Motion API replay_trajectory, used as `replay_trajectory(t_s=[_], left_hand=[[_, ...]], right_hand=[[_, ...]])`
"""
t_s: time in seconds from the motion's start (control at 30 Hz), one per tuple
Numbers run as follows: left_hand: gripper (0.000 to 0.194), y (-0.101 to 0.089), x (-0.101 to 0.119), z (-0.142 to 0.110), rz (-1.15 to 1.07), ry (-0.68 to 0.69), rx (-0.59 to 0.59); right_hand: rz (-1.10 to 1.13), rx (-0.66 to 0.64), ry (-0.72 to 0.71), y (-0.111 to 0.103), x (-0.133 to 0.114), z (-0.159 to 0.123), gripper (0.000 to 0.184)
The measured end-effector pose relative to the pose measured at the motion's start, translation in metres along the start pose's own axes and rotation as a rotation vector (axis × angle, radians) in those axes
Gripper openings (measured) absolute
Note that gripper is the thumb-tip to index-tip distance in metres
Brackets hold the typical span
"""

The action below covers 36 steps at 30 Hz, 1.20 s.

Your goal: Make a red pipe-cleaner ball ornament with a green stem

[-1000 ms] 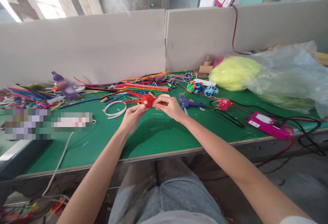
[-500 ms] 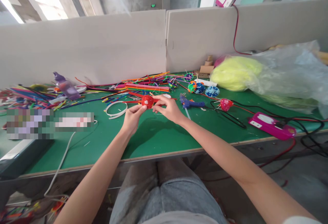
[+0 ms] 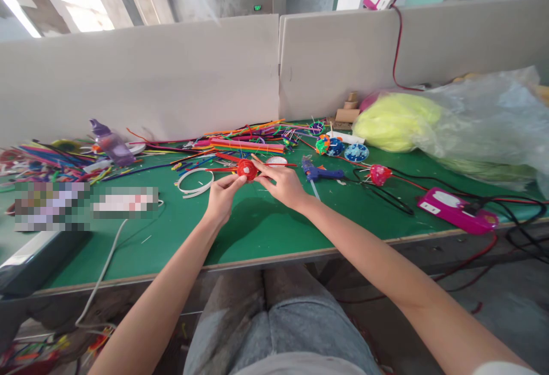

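A small red round ornament (image 3: 247, 169) with thin red sticks poking out of it sits between both hands, just above the green table (image 3: 240, 232). My left hand (image 3: 222, 196) pinches it from below with thumb and fingertips. My right hand (image 3: 278, 183) pinches its right side, fingers closed on the ornament. A white headband hoop (image 3: 195, 183) lies just left of my left hand. A blue glue gun (image 3: 316, 173) lies just right of my right hand.
Coloured pipe cleaners and sticks (image 3: 240, 145) litter the back of the table. A purple bottle (image 3: 109, 143) stands at the left. Decorated balls (image 3: 338, 147), a red ornament (image 3: 378, 174), a pink power strip (image 3: 457, 210) with black cables and a plastic bag of yellow fluff (image 3: 433, 120) fill the right.
Both hands stayed on the red ornament. My right hand's fingers shifted from spread over it to pressing closer against its right side.
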<state>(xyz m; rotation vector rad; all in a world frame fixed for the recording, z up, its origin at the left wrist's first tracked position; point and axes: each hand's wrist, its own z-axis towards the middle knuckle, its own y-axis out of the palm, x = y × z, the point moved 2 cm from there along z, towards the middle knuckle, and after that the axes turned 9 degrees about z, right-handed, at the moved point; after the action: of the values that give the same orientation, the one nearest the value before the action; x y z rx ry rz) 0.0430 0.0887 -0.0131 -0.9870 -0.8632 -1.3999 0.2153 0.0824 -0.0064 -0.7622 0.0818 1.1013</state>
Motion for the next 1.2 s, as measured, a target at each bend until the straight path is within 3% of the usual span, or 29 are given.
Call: replay_trajectory(t_s=[0.17, 0.37, 0.57, 0.77, 0.97, 1.2], left_hand=[[0.021, -0.001, 0.006, 0.0, 0.045, 0.027, 0.02], [0.026, 0.001, 0.015, -0.005, 0.319, 0.099, -0.024], [0.03, 0.002, 0.015, -0.007, 0.439, 0.123, -0.046], [0.031, 0.0, 0.015, -0.007, 0.462, 0.144, -0.007], [0.027, 0.001, 0.014, -0.007, 0.481, 0.142, 0.026], [0.027, 0.002, 0.016, -0.009, 0.51, 0.161, 0.039]], right_hand=[[0.093, -0.018, 0.028, -0.002, -0.002, 0.001, 0.052], [0.12, -0.134, 0.06, -0.008, -0.002, 0.001, 0.068], [-0.049, -0.177, 0.042, -0.011, -0.004, 0.001, 0.057], [-0.178, -0.107, -0.11, -0.021, -0.008, 0.005, 0.046], [-0.131, -0.083, -0.23, -0.02, -0.004, 0.004, 0.053], [-0.109, -0.07, -0.253, -0.013, -0.009, 0.004, 0.043]])
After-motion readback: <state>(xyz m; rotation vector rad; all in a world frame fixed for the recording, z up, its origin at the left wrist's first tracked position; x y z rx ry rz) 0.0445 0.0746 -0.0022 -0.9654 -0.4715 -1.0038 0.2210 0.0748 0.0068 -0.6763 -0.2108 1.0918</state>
